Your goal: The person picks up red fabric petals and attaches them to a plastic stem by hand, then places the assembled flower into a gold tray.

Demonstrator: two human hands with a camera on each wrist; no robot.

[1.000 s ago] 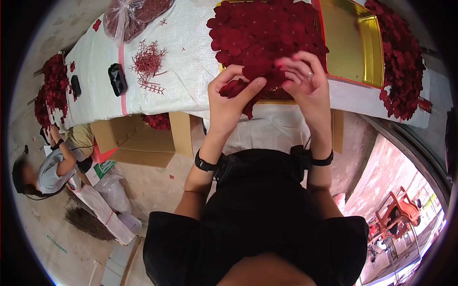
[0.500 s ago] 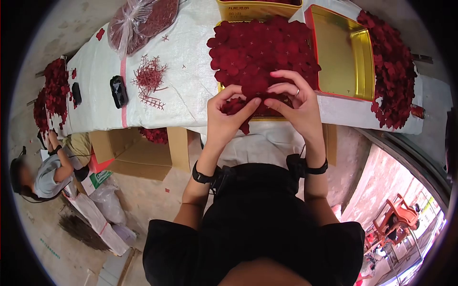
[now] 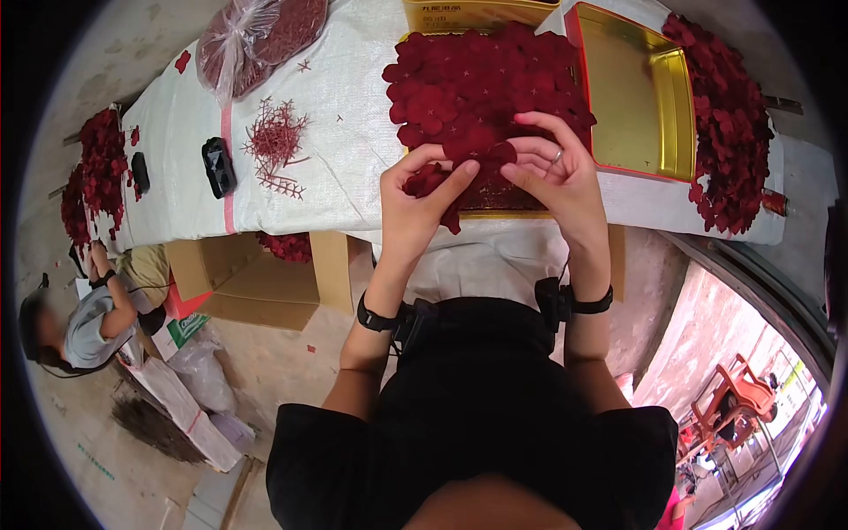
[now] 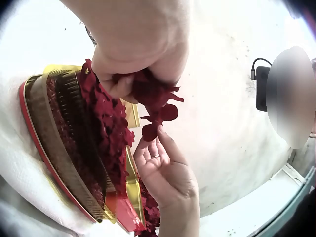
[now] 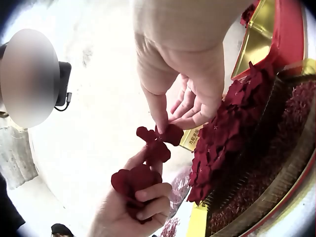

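My left hand grips a small bunch of dark red fabric petals in its curled fingers. Thumb and forefinger hold one lobed petal piece out from that bunch. On the other side, my right hand pinches the same piece between thumb and fingertips; a ring shows on one finger. Both hands are over the near edge of a gold tin with a comb-like inner edge and reddish bits inside. A thick layer of petal pieces, dotted with small pale crosses, spreads just beyond the hands.
To the right stand an upturned-edge gold tin lid and a petal heap. Red cross-shaped bits, a black case and a filled plastic bag lie leftward. A cardboard box sits below; another person works far left.
My right hand's thumb and fingers came in close to the left thumb, then drew slightly right, pinching the petal piece. The left hand keeps its bunch. The head view shifted a little.
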